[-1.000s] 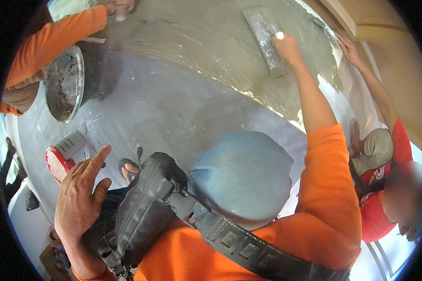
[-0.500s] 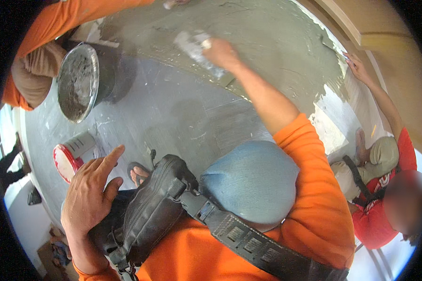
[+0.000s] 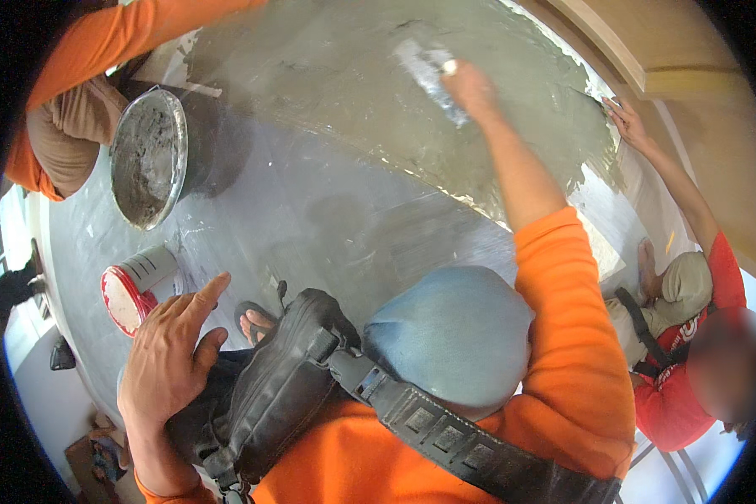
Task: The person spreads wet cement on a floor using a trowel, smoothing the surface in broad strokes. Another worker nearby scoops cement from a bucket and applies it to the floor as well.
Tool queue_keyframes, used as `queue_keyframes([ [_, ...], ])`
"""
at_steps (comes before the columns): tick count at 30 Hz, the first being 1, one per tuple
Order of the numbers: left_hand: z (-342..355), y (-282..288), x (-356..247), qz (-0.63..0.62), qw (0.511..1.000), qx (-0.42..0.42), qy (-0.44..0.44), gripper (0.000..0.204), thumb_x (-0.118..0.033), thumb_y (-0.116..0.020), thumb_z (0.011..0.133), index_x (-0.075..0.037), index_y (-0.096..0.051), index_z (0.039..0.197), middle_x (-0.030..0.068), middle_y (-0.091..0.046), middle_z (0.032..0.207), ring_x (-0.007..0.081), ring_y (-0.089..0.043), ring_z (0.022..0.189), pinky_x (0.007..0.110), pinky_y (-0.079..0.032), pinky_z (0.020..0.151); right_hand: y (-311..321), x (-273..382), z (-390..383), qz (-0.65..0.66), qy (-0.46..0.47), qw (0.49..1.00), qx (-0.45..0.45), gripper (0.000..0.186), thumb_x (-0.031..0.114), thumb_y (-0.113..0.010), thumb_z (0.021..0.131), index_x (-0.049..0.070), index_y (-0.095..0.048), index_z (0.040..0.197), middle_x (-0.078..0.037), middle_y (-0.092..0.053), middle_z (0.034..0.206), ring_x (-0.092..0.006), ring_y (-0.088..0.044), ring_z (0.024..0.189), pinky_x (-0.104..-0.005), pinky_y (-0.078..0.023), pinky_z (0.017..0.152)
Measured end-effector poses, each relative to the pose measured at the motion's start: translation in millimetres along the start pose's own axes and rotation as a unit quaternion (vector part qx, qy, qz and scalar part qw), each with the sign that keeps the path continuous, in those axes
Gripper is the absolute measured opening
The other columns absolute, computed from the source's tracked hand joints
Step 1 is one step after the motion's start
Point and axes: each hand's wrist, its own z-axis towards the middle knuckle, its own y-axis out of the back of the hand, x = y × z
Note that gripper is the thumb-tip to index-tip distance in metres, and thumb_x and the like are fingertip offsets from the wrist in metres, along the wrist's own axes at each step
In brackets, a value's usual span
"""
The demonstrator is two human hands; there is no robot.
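My right hand (image 3: 472, 89) is wrapped round the handle of a plastering trowel (image 3: 422, 74), its arm stretched far out. The flat metal blade lies against a layer of wet grey-green mortar (image 3: 311, 71) and looks slightly blurred. Streaks and ridges mark the mortar around it. Raised at the lower left, my left hand (image 3: 166, 357) is open, thumb apart from the fingers, with nothing in it. Beyond that hand, a small white pail (image 3: 151, 265) with a red rim lies tipped on its side.
A black bucket (image 3: 183, 151) with mortar inside stands at the left, beside a person with an orange sleeve (image 3: 143, 38). At the right, a person in red reaches a hand (image 3: 630, 124) to the mortar's edge. My bent knee (image 3: 449, 332) and black bag (image 3: 281, 378) are close in.
My right hand has swept the trowel to the right and slightly farther away across the mortar. My left hand stays raised and open, shifted only slightly. The view has moved a little.
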Motion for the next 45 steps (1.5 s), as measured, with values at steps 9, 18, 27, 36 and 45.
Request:
queue_keyframes([
  [9, -9, 0, 2, -0.019, 1.0, -0.005, -0.016, 0.062, -0.01, -0.07, 0.091, -0.005, -0.051, 0.15, 0.0192, -0.07, 0.114, 0.0384, -0.066, 0.11, 0.047, -0.05, 0.098, 24, -67, -40, 0.001, -0.069, 0.996, -0.053, 0.04, 0.033, -0.071, 0.092, 0.005, -0.072, 0.121, -0.024, -0.075, 0.115, -0.0421, -0.072, 0.109, -0.0514, -0.056, 0.092],
  [18, -2, 5, -1, 0.002, 0.999, -0.011, -0.036, 0.062, -0.012, -0.069, 0.093, -0.005, -0.05, 0.151, 0.0178, -0.069, 0.104, 0.0369, -0.067, 0.103, 0.047, -0.051, 0.093, -42, 150, -52, 0.021, 0.144, 0.987, 0.074, 0.036, 0.025, -0.066, 0.095, 0.003, -0.066, 0.124, -0.026, -0.074, 0.113, -0.0434, -0.072, 0.106, -0.0543, -0.056, 0.094],
  [27, -19, -4, 16, -0.008, 0.999, -0.027, -0.017, 0.063, -0.012, -0.071, 0.091, -0.007, -0.051, 0.151, 0.0166, -0.07, 0.106, 0.0358, -0.068, 0.105, 0.046, -0.052, 0.095, -58, 132, 3, 0.022, 0.122, 0.992, 0.025, 0.037, 0.029, -0.06, 0.1, 0.002, -0.067, 0.125, -0.026, -0.073, 0.119, -0.0446, -0.07, 0.113, -0.056, -0.055, 0.095],
  [36, -21, 2, 17, -0.023, 0.996, -0.049, -0.068, 0.063, -0.016, -0.073, 0.091, -0.005, -0.052, 0.149, 0.0146, -0.069, 0.104, 0.0345, -0.068, 0.103, 0.045, -0.053, 0.093, -24, 148, -17, 0.097, 0.157, 0.979, 0.091, 0.049, 0.035, -0.066, 0.096, -0.004, -0.064, 0.126, -0.031, -0.073, 0.115, -0.0448, -0.071, 0.109, -0.053, -0.054, 0.096],
  [45, -28, 1, 24, -0.053, 0.998, -0.015, -0.024, 0.071, -0.016, -0.075, 0.087, -0.009, -0.049, 0.154, 0.0177, -0.071, 0.115, 0.0378, -0.067, 0.11, 0.047, -0.052, 0.099, -67, 155, -3, 0.005, 0.23, 0.963, 0.139, 0.049, 0.035, -0.066, 0.095, -0.001, -0.064, 0.128, -0.031, -0.07, 0.122, -0.0467, -0.068, 0.114, -0.0533, -0.053, 0.099],
])
